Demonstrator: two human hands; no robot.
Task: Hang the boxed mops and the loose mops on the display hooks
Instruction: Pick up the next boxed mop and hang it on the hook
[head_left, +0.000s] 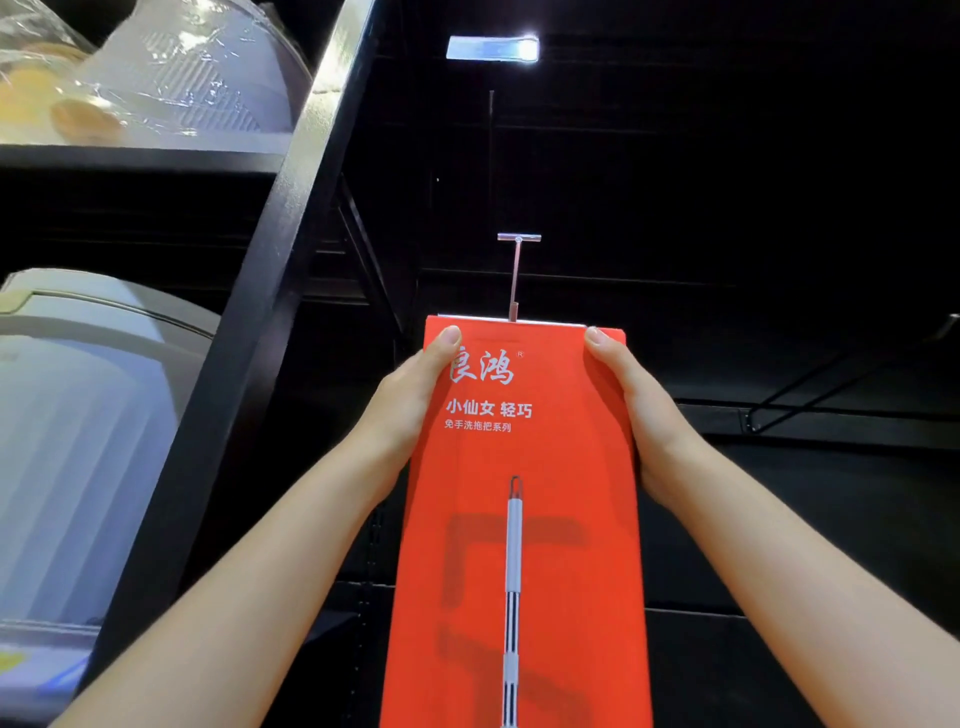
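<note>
A tall red mop box (524, 519) with white lettering and a printed mop handle fills the centre of the head view, held upright. My left hand (410, 400) grips its upper left edge and my right hand (639, 410) grips its upper right edge, thumbs on the front face. The box top sits just below a metal display hook (515, 275) with a clear label holder at its tip; the hook's lower end meets the top edge of the box. Whether the hook passes through the box's hang hole is hidden.
A black shelf upright (270, 291) slants along the left, with wrapped white plastic goods (78, 441) on shelves behind it. A second label holder (492, 49) shines higher up. A bare black hook arm (841, 374) sticks out at the right against the dark back panel.
</note>
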